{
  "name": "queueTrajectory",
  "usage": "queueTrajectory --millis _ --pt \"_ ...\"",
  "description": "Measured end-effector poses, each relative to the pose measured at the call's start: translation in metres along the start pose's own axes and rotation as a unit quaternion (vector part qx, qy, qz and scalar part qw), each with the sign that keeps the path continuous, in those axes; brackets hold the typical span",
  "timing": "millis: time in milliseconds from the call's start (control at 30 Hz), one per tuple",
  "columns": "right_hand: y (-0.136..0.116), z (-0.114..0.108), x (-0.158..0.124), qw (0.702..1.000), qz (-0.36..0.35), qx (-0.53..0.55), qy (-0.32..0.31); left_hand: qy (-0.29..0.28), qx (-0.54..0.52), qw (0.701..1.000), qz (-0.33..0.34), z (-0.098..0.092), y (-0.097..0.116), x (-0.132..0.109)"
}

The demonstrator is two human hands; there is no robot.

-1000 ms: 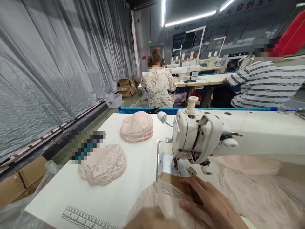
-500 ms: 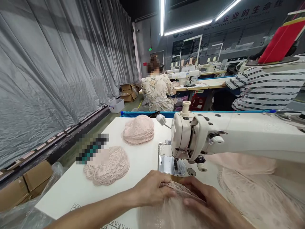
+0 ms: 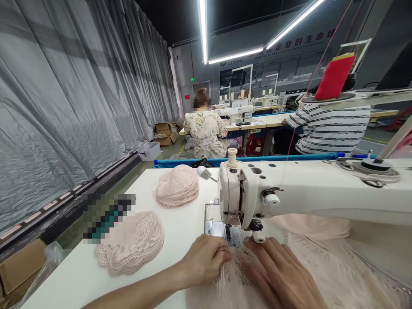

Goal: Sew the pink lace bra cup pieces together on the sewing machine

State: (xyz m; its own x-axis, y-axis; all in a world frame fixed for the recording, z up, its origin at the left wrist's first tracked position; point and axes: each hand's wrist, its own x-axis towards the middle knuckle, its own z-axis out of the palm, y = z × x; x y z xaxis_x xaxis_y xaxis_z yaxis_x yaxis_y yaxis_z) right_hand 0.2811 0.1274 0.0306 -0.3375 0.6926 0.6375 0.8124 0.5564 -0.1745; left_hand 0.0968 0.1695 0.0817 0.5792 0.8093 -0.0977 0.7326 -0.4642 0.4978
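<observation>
Pale pink lace fabric (image 3: 230, 281) lies just in front of the sewing machine's presser foot (image 3: 229, 234). My left hand (image 3: 204, 259) pinches the lace's left edge between thumb and curled fingers. On the other side, my right hand (image 3: 280, 270) holds the lace, its fingers reaching forward beside the needle plate (image 3: 237, 237). The right thumb is smeared by motion. Above both hands stands the white sewing machine (image 3: 309, 184). Whether the lace lies under the presser foot is hidden by my fingers.
Stacked lace cups (image 3: 177, 186) and more lace pieces (image 3: 138, 244) lie left on the white table (image 3: 174, 231). Further pink fabric (image 3: 334, 262) spreads under the machine arm. A red thread cone (image 3: 336, 77) stands behind. Two people sit ahead; cardboard (image 3: 22, 264) is at lower left.
The view has turned slightly right and up. My right hand has shifted forward and flattened, its fingertips now closer to the presser foot. My left hand keeps its pinch on the lace.
</observation>
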Motion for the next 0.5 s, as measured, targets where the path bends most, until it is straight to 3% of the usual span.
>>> queueTrajectory --millis 67,133,233,333,500 --pt "-0.001 0.0 0.002 0.997 -0.079 0.001 0.023 0.008 0.034 0.999 0.011 0.003 -0.003 0.006" --pt "-0.003 0.0 0.003 0.993 -0.113 0.027 -0.015 0.021 0.072 0.997 0.021 0.006 -0.007 0.012" --pt "-0.002 -0.001 0.003 0.991 -0.098 0.003 -0.095 0.069 0.14 0.988 0.015 0.012 -0.013 0.019" --pt "0.003 -0.003 0.002 0.988 -0.097 -0.017 -0.115 0.129 0.191 0.973 0.016 0.016 -0.017 0.02" --pt "0.009 -0.002 0.002 0.987 -0.097 -0.013 -0.124 0.186 0.225 0.929 0.227 0.02 -0.021 0.007"
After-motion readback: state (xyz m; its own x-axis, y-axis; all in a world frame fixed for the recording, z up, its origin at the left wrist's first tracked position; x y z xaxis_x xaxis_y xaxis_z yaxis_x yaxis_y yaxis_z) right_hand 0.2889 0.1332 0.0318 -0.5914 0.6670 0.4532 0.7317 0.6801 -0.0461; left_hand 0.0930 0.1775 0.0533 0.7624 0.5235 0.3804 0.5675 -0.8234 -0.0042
